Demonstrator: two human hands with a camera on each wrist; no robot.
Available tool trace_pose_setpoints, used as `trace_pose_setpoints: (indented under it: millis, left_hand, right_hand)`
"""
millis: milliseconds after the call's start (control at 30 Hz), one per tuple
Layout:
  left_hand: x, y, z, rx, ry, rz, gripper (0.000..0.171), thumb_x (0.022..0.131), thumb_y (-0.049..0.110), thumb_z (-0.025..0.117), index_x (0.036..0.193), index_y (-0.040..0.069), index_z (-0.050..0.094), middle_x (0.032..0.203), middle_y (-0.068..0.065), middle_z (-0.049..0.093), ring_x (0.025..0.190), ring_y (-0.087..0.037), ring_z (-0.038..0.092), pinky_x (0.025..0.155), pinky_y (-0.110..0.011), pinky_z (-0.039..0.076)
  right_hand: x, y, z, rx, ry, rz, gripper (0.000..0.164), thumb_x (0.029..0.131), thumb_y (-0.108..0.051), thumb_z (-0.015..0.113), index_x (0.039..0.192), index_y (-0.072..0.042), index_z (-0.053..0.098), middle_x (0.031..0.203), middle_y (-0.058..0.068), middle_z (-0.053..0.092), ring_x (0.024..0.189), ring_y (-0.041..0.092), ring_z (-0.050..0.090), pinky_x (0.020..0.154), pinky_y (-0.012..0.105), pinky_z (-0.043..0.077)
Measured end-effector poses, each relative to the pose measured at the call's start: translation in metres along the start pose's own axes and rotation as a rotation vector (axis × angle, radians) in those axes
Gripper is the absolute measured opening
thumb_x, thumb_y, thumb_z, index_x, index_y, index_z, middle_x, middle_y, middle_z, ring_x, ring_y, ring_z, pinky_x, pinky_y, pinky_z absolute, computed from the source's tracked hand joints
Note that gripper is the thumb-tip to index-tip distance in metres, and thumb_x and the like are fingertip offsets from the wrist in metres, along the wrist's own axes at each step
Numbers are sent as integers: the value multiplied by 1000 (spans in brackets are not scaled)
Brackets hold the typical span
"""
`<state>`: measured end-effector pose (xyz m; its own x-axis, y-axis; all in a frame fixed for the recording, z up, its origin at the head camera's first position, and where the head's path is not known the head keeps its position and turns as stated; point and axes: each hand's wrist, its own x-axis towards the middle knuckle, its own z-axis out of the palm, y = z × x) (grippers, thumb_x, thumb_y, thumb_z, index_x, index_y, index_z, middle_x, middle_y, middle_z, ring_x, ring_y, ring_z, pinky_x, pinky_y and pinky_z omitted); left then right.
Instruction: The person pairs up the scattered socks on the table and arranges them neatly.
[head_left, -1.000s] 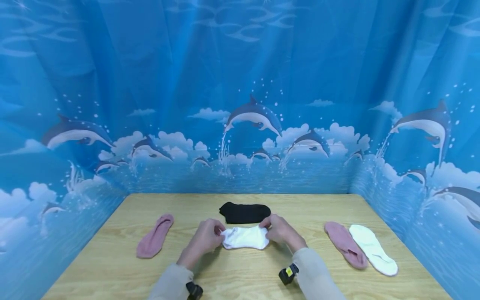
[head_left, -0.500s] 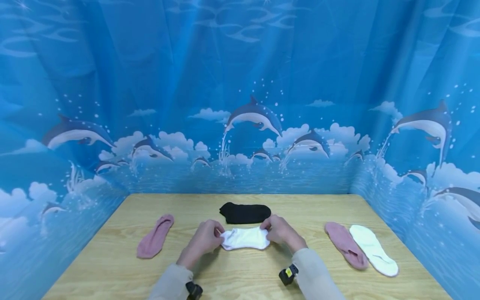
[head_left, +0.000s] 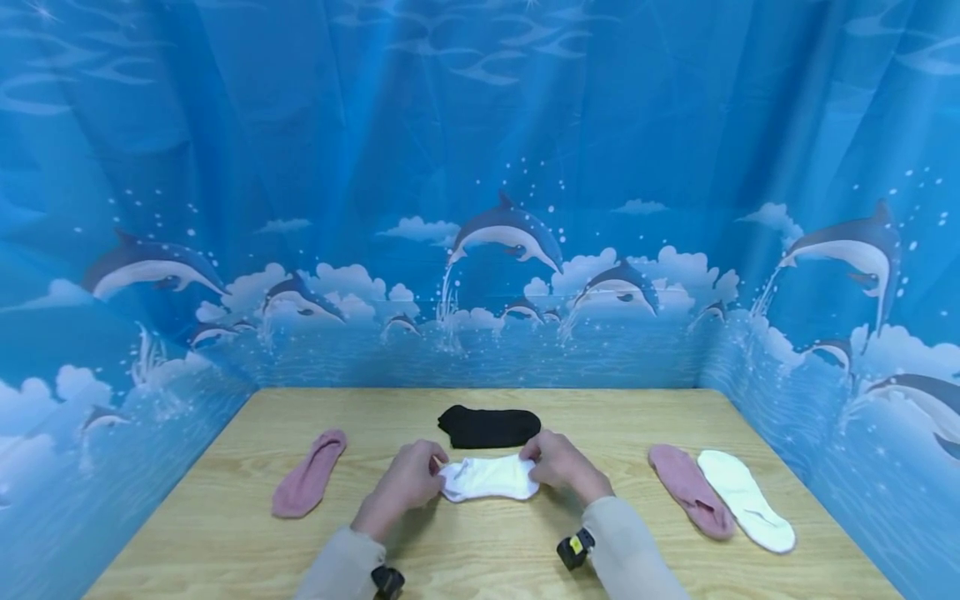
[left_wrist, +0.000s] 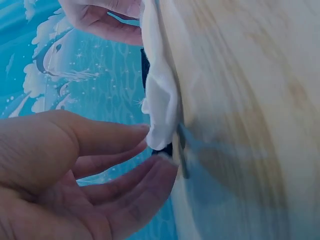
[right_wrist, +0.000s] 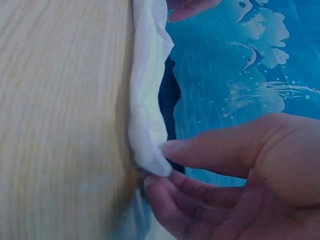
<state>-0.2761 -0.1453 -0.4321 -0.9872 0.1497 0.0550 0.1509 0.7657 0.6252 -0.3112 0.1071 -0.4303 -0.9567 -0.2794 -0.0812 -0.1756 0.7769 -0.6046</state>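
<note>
Midway across the worktop (head_left: pixel 210 550), your left hand (head_left: pixel 408 477) and right hand (head_left: pixel 559 461) are pinching opposite ends of a white sock (head_left: pixel 491 477), seemingly to hold it straight, just beside the black sock (head_left: pixel 491 427).

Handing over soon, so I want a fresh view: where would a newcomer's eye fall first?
Probably on the blue dolphin-print curtain, which fills the view behind and on both sides of the wood-grain table. Next, likely the middle white sock, with the left hand and right hand at its ends, and the black sock just beyond.
</note>
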Motion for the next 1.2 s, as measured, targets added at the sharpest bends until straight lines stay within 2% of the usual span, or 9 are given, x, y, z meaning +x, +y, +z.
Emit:
trace_pose_setpoints:
  millis: [133, 300, 433, 567, 733, 967, 1200]
  left_hand:
    - [-1, 4, -1, 40, 28, 35, 27, 81, -6, 76, 107, -1, 74, 91, -10, 68, 83, -20, 62, 76, -38, 57]
    - [-2, 4, -1, 39, 10, 79, 28, 79, -5, 78, 106, -1, 75, 84, -7, 64, 76, -16, 56, 68, -31, 50]
    - [-2, 2, 0, 44, -6, 102, 29, 77, -4, 80, 105, -2, 75, 81, -6, 63, 73, -14, 53, 65, -26, 48]
    - [-3, 1, 1, 39, -23, 108, 30, 76, -3, 82, 105, -4, 75, 81, -7, 63, 73, -15, 53, 65, -26, 47]
    - [-3, 1, 2, 41, -44, 86, 33, 76, 0, 84, 108, -4, 75, 84, -8, 65, 74, -15, 55, 67, -28, 50]
    - [-2, -1, 3, 46, -81, 43, 34, 78, 3, 84, 110, -2, 74, 86, -8, 66, 75, -16, 57, 69, -31, 54]
    - [-2, -1, 2, 60, -87, 29, 32, 78, 5, 84, 109, -1, 74, 88, -9, 67, 77, -17, 59, 73, -35, 56]
  right_hand:
    - [-2, -5, -3, -32, 27, -7, 35, 79, 11, 67, 110, -3, 76, 114, 13, 73, 111, 30, 66, 94, 48, 57]
    - [-4, -15, -5, -51, 61, -24, 26, 81, 9, 68, 101, -5, 77, 109, 11, 73, 109, 31, 67, 92, 47, 58]
    - [-4, -20, -1, -49, 48, -42, 22, 81, 8, 72, 99, -3, 76, 106, 13, 74, 106, 31, 68, 90, 45, 59]
    - [-6, -21, 3, -72, 20, -38, 27, 76, 10, 74, 101, 1, 75, 107, 16, 74, 102, 31, 68, 90, 45, 60]
    - [-5, -20, 6, -102, 22, -36, 34, 67, 13, 74, 100, 4, 75, 106, 19, 75, 97, 31, 68, 90, 47, 60]
    - [-2, -17, 11, -136, 48, -55, 35, 64, 14, 73, 97, 4, 76, 101, 17, 75, 92, 29, 67, 85, 43, 60]
    - [1, -16, 15, -155, 63, -63, 34, 64, 13, 75, 97, 3, 77, 102, 16, 75, 99, 32, 67, 92, 46, 58]
